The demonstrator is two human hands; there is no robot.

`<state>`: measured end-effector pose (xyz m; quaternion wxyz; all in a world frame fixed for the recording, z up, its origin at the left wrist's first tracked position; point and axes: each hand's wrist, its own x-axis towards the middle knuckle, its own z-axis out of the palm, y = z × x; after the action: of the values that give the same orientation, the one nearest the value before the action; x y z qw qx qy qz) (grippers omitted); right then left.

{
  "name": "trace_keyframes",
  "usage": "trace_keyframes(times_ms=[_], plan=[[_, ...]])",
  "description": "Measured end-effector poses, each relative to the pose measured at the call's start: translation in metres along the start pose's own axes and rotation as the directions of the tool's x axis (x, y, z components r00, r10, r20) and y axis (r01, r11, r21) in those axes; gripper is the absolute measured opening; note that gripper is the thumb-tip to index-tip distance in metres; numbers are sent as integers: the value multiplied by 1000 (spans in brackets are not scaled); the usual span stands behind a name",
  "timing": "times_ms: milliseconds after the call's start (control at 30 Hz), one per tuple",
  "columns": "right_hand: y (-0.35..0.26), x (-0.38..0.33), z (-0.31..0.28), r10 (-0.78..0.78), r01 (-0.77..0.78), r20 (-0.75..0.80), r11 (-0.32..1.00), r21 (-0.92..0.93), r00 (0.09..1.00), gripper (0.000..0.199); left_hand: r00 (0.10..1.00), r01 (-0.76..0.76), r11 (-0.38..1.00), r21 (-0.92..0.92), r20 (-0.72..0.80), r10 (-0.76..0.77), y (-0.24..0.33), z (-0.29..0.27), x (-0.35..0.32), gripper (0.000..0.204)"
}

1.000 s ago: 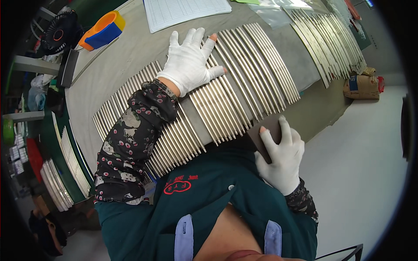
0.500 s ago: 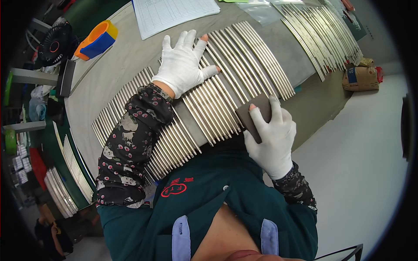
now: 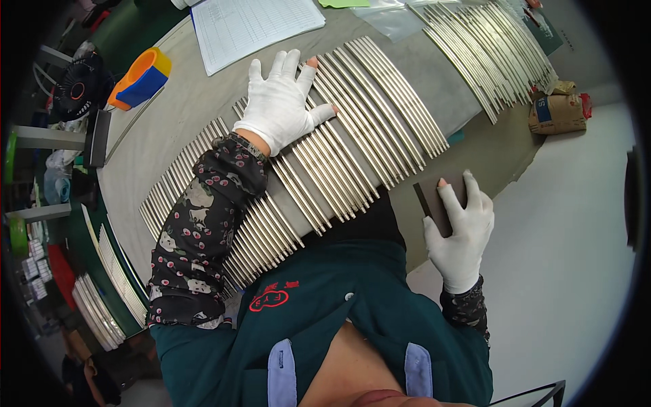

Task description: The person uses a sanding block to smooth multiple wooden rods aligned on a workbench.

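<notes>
A row of thin, shiny metal rods [image 3: 400, 98] lies side by side across the grey table, with gaps between some groups. My left hand [image 3: 278, 102], in a white glove with bare thumb and fingertip showing, rests flat on the middle rods, fingers spread. To the right of the row, past the rods' near ends, my right hand [image 3: 464, 234] grips a dark brown block [image 3: 432, 200] that looks like a sanding sponge. The block is held off the rods. My right fingers partly cover it.
More rods [image 3: 485, 61] lie in a looser bunch at the far right. Printed sheets [image 3: 254, 30] and a clear plastic bag [image 3: 393, 24] sit at the back. An orange and blue tape dispenser [image 3: 142, 80] and a black fan [image 3: 81, 85] stand left; a brown paper sack [image 3: 559, 115] is right.
My right hand has moved right and toward me with the block, off the rods' near ends. My left hand stays on the rods. Some rods near the middle now lie spaced differently.
</notes>
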<state>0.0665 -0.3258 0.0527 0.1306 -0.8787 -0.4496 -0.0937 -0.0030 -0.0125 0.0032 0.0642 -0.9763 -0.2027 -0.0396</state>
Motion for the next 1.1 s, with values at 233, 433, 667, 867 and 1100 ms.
trace_keyframes(times_ms=[233,433,667,867,1100], plan=[[-2,2,3,10,-10,2,999,30,1000,60,998,20,1000,-10,62,-19,8,0,11,96],[-13,6,3,-15,15,10,999,45,1000,61,1000,24,998,-60,9,-24,5,1,12,97],[-12,20,3,-51,51,0,998,20,999,63,998,32,998,-53,48,-30,7,-2,18,96],[-17,38,22,-170,169,-15,984,-51,985,55,998,47,998,-48,52,-45,12,-9,19,93],[-22,71,30,-261,260,-14,964,-63,965,49,999,35,998,-50,-33,-37,18,-3,22,88]])
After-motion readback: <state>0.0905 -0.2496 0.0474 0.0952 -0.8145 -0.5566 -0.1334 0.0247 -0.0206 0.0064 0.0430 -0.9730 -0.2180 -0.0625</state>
